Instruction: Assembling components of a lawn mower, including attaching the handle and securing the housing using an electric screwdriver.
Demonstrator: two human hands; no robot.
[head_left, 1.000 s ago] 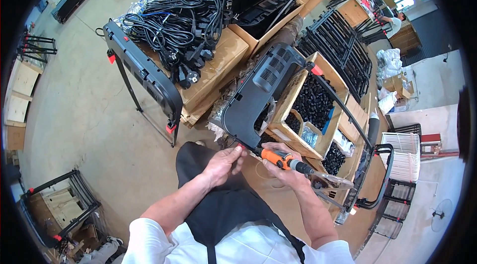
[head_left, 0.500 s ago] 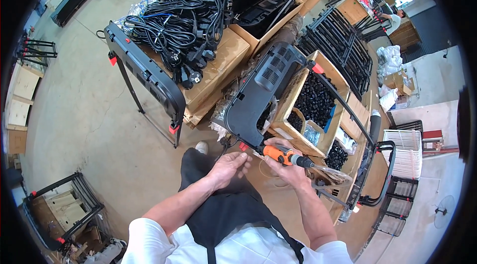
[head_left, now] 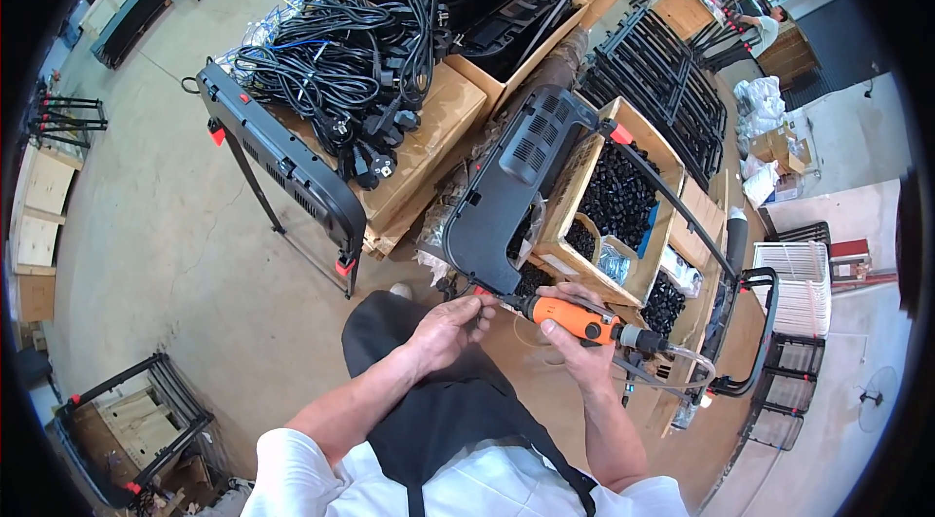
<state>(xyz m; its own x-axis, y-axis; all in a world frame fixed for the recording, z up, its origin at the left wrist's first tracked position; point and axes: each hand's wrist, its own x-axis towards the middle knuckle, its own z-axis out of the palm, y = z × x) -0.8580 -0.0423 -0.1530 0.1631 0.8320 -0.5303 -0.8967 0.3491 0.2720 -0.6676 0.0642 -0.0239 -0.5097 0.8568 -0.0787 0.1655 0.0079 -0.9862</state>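
My right hand [head_left: 582,347] is wrapped around an orange and black power screwdriver [head_left: 575,318], with a clear hose bending away from its rear end. The tool's dark front end points left, toward the lower corner of a black plastic housing [head_left: 479,237] with vent slots. At that corner, beside a small red part [head_left: 481,291], my left hand [head_left: 448,330] is closed in a pinch close to the tool's tip. Whatever lies between those fingers is too small to make out. Black tube legs of a frame [head_left: 677,210] run rightward from the housing.
A wooden bin [head_left: 555,242] of small black parts stands behind the housing. To the left, a second black housing [head_left: 278,162] on legs leans by a carton [head_left: 443,118] topped with black power cords [head_left: 336,69]. Stacked frames [head_left: 657,84] stand farther back; a person [head_left: 765,28] works there.
The screwdriver has shifted right and turned in my right hand, its tip now at the housing's lower corner. My left hand has moved slightly up and right to that corner, its fingers drawn together.
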